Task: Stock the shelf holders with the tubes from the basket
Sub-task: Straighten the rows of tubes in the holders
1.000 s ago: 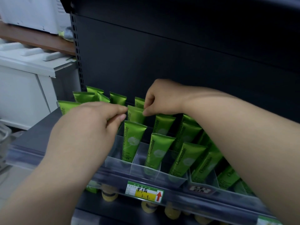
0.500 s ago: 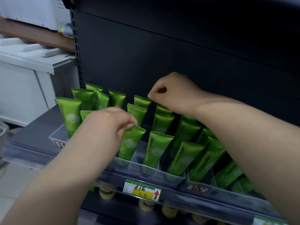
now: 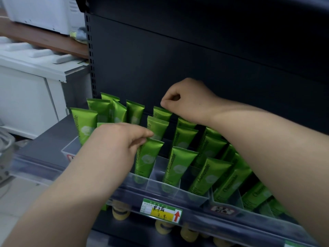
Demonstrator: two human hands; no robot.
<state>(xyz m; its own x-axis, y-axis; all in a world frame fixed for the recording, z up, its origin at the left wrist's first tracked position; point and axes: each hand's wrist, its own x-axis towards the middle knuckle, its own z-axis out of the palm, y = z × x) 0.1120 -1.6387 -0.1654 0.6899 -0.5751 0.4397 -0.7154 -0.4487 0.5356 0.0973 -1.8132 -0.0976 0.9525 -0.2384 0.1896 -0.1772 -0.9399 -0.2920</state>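
Several green tubes marked "Chamomile" stand upright in rows inside clear plastic shelf holders (image 3: 156,171). My left hand (image 3: 115,147) reaches in from the lower left and pinches the top left corner of the front tube (image 3: 148,158) in the second column. Farther back in that column, my right hand (image 3: 187,100) has its fingers curled, with the fingertips pinching the top edge of the rearmost tube (image 3: 160,114). My right forearm crosses above the tubes on the right. The basket is not in view.
The dark back panel (image 3: 178,59) of the shelf rises just behind the tubes. A price label (image 3: 161,210) is fixed to the clear front rail. Yellow-capped items (image 3: 121,213) stand on the shelf below. A white cabinet (image 3: 26,90) stands to the left.
My right hand has moved back from the middle tubes to the rearmost tube. My left hand has shifted down and forward to the front tube's top edge.
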